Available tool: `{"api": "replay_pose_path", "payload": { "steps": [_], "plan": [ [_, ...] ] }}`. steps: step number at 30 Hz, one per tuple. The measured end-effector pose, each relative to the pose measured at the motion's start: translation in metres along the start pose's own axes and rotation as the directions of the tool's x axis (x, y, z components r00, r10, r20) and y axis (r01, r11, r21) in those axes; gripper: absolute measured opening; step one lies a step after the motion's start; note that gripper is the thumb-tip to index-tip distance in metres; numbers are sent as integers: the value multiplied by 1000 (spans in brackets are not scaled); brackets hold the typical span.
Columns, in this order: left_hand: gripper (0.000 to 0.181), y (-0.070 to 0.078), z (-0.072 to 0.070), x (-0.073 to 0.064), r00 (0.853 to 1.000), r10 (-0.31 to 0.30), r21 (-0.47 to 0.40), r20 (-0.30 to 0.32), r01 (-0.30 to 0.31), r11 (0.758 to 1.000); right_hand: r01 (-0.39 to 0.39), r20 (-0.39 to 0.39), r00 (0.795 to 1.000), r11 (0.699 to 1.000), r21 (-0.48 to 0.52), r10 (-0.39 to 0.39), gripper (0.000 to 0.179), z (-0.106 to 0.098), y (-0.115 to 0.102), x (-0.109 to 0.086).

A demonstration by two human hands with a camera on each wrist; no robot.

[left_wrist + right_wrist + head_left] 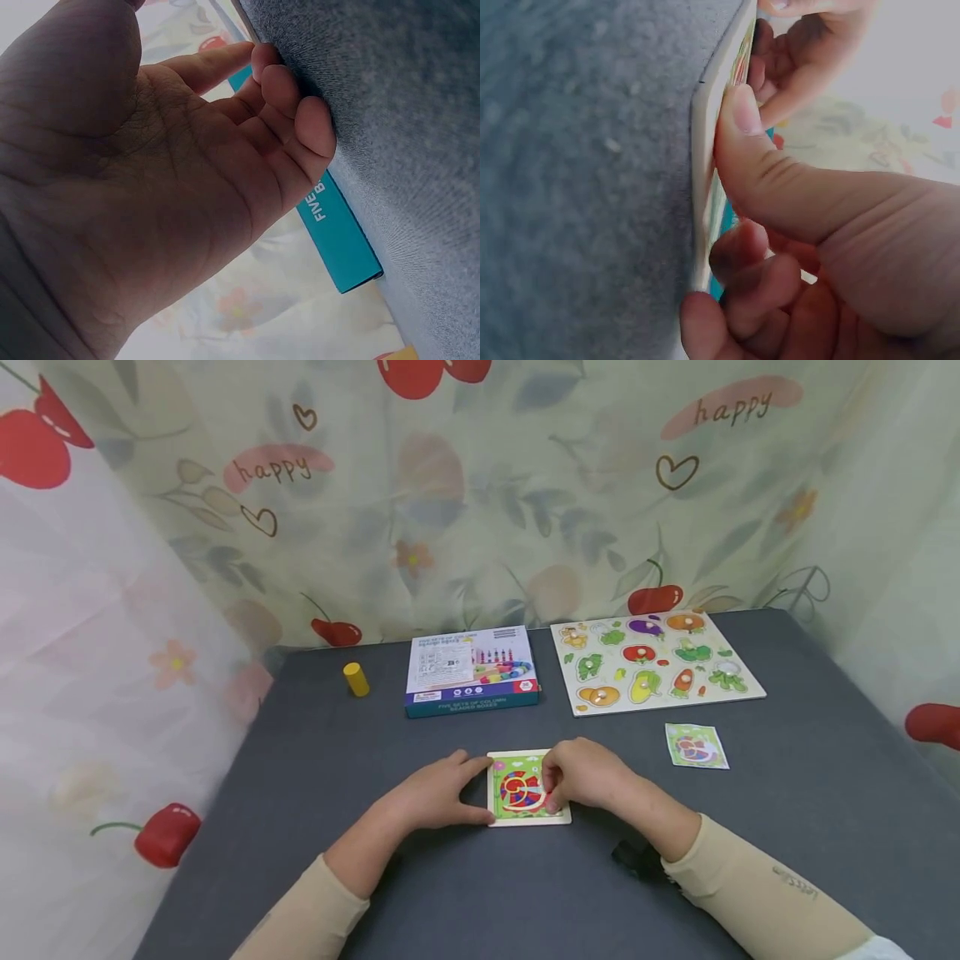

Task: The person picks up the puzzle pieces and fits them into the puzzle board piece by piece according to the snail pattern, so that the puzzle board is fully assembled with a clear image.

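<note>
A small square puzzle board (517, 777) with a red, blue and yellow snail-like picture on green lies on the table before me. My left hand (442, 792) rests at its left side, index fingertip near the upper corner and thumb at the lower corner. In the left wrist view the other fingers (281, 90) of that hand bend loosely by the cloth. My right hand (588, 777) pinches a puzzle piece over the board's right part, the piece mostly hidden by the fingers. In the right wrist view its thumb (742, 127) lies against the board's face (739, 71).
Behind the board stands a flat boxed set (472, 672), with a yellow cylinder (356, 679) to its left. A vegetable peg puzzle (652, 660) lies at the back right. A small picture card (697, 747) is right of my right hand. Printed curtains surround the grey table (300, 793).
</note>
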State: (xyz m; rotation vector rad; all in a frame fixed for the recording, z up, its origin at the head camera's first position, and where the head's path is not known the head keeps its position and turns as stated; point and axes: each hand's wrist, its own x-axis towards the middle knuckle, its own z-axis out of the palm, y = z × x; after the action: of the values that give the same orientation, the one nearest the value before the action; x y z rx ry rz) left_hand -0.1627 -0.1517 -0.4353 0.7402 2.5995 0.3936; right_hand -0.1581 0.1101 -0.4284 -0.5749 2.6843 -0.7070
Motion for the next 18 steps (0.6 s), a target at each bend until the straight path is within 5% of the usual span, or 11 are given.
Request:
{"api": "replay_pose_path", "payload": {
  "steps": [5, 12, 18],
  "plan": [
    [90, 1, -1, -2, 1000, 1, -10, 4, -1, 1000, 18, 9, 1000, 999, -33, -17, 33, -2, 4, 0],
    [89, 0, -2, -2, 1000, -11, -6, 10, 11, 1000, 73, 80, 994, 995, 63, -78, 29, -16, 12, 1],
    [88, -3, -15, -5, 1000, 1, -111, 15, 1, 994, 43, 10, 999, 997, 62, -43, 26, -44, 21, -12]
  ]
}}
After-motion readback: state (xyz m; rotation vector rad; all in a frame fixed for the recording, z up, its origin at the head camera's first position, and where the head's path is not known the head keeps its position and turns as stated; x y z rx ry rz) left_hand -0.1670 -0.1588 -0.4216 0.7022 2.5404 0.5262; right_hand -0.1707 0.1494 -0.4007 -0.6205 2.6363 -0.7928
